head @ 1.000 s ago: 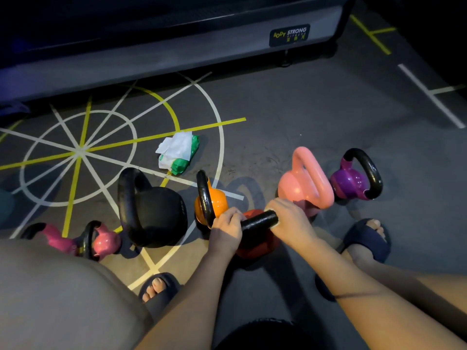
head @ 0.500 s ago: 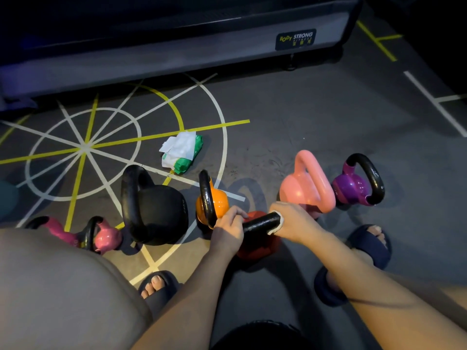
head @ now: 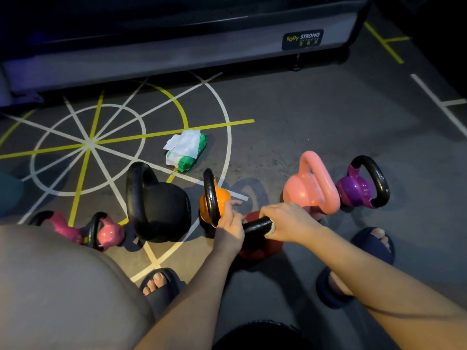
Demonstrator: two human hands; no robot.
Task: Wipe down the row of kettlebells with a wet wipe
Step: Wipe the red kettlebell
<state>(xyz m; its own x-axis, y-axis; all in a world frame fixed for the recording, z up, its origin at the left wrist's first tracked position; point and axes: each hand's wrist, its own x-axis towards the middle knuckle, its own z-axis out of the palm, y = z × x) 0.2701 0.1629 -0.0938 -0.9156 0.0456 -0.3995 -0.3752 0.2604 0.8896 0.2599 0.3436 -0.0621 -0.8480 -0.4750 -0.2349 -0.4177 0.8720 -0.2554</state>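
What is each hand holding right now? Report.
Left hand: grips the black handle of the red kettlebell.
Right hand: grips the same handle through a wet wipe.

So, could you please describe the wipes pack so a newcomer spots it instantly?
Start at the painted circle on the floor. Near its right edge, beyond the orange kettlebell, lies the wipes pack: crumpled, green and white, with no handle.
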